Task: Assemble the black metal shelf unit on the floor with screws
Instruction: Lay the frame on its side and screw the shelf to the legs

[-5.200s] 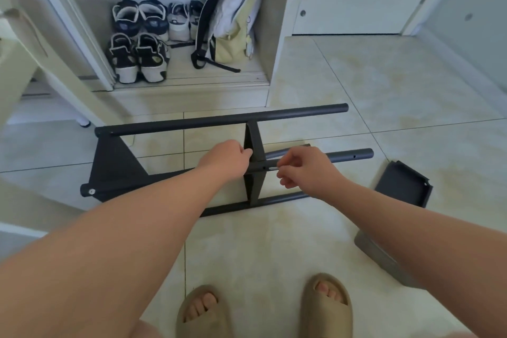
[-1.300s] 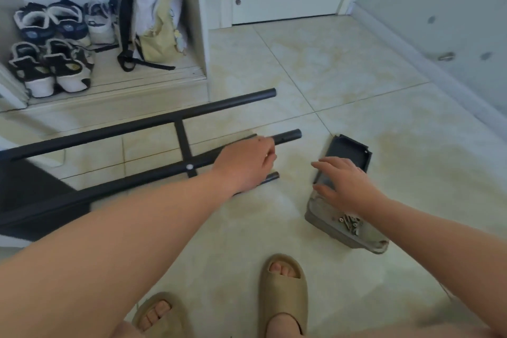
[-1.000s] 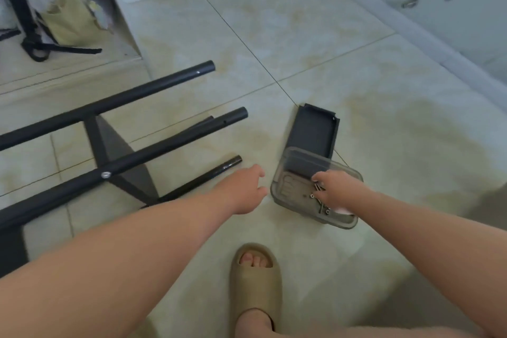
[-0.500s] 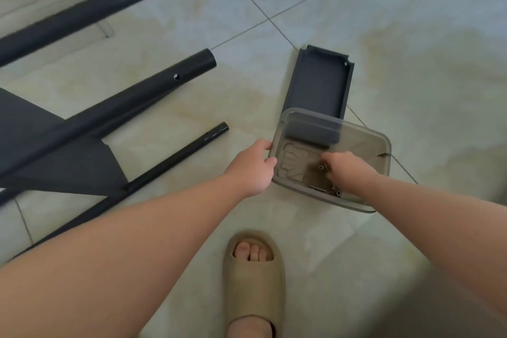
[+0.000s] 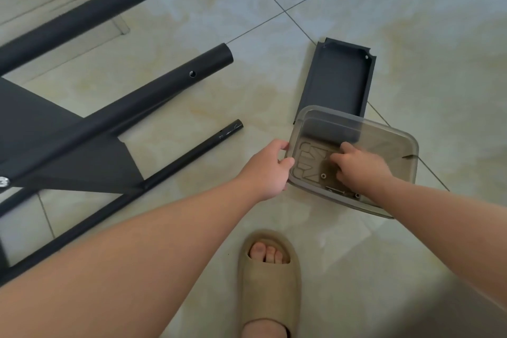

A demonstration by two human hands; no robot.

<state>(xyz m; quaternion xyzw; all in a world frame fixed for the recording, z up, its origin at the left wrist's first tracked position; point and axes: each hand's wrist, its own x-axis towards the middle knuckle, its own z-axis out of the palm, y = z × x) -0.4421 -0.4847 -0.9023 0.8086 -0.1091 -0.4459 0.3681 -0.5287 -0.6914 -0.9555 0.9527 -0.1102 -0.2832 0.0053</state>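
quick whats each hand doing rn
left hand: grips the clear box by its rim.
right hand: in the box among the screws, fingers curled; cannot tell if it holds one.

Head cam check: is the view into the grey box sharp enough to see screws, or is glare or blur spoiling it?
Head view: soft even daylight, no glare on the container; its smoky walls dim the screws, which read small and slightly soft beside the right hand; the left hand at its corner is sharp; a dark shadow fills the bottom-right corner; wide-angle bends the forearms.
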